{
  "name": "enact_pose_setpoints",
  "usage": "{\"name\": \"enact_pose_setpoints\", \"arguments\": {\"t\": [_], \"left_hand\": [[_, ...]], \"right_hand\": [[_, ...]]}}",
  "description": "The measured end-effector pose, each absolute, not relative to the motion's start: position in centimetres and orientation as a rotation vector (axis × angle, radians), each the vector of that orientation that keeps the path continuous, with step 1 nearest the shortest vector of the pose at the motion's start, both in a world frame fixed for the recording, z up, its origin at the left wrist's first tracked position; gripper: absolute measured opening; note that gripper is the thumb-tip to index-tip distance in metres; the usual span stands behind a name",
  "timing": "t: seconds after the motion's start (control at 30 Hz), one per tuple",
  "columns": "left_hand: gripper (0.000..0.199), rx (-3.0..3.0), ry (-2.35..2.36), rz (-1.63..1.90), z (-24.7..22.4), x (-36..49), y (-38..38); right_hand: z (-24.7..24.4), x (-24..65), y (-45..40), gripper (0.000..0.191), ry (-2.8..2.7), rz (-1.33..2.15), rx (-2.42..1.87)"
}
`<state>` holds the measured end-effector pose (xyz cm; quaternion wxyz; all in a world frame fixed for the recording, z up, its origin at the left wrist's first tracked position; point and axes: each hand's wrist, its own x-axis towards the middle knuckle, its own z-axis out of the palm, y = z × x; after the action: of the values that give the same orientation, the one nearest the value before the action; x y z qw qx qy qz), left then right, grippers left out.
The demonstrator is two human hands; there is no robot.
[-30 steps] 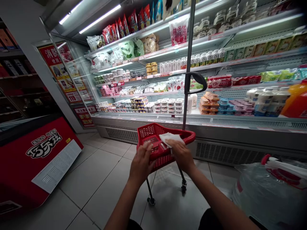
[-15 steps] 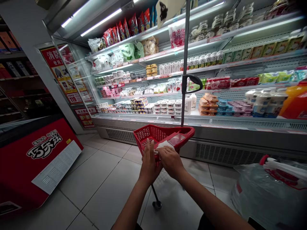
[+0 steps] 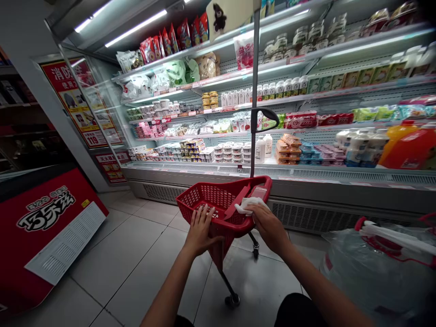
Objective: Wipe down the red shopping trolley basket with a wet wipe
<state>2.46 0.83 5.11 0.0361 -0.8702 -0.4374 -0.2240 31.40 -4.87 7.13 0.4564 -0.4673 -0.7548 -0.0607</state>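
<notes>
A red plastic basket cart (image 3: 218,193) with a tall metal pole (image 3: 255,91) stands in front of me. My left hand (image 3: 200,231) rests on the basket's near rim, its fingers spread and nothing in it. A crumpled white cloth or tissue (image 3: 250,205) is under the fingers of my right hand (image 3: 269,225), pressed on the basket's right rim beside a small clear-covered panel (image 3: 259,192). A black loop handle (image 3: 269,119) sticks out from the pole.
Behind the cart stands an open refrigerated shelf (image 3: 204,169) with dairy tubs and bottles. A red freezer (image 3: 78,227) is at the left. Large water bottles in plastic wrap (image 3: 371,272) stand at the right. Wheels (image 3: 232,300) touch the tiled floor.
My hands have moved apart, the left one to the left along the rim, the right one to the right with the white cloth. The basket has turned and shows more of its inside.
</notes>
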Motion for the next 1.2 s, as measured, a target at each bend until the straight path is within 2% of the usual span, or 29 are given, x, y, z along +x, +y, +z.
{"name": "enact_pose_setpoints", "arguments": {"t": [0.13,0.3,0.4,0.53,0.7,0.9,1.1,1.2], "left_hand": [[0.101,-2.645,-1.422,-0.706,2.7,4.6,1.7],[0.095,-2.571,-1.456,-0.813,2.0,6.6,0.7],[0.086,-2.668,-1.355,-0.806,2.4,5.7,0.2],[0.08,-2.67,-1.296,-0.693,1.9,3.8,0.0],[0.086,-2.592,-1.41,-0.716,0.2,5.1,-0.7],[0.092,-2.711,-1.351,-0.749,0.4,8.2,-1.5],[0.097,-2.878,-1.254,-0.698,1.0,9.5,-2.0],[0.102,-2.96,-1.172,-0.695,1.3,9.4,-2.5]], "right_hand": [[8.6,29.6,-6.6,0.032,-1.933,-0.214,-1.273],[7.4,28.3,-8.7,0.039,-1.931,-0.396,-1.201],[7.0,30.4,-8.3,0.036,-1.932,-0.342,-1.133],[8.0,34.0,-6.8,0.034,-1.887,-0.195,-1.251],[7.0,35.6,-6.5,0.035,-1.772,-0.365,-1.378],[3.2,32.7,-7.7,0.057,-1.934,-0.568,-1.26],[2.1,30.1,-5.1,0.051,-1.976,-0.573,-1.273],[2.0,31.4,-4.9,0.055,-2.036,-0.591,-1.269]]}}
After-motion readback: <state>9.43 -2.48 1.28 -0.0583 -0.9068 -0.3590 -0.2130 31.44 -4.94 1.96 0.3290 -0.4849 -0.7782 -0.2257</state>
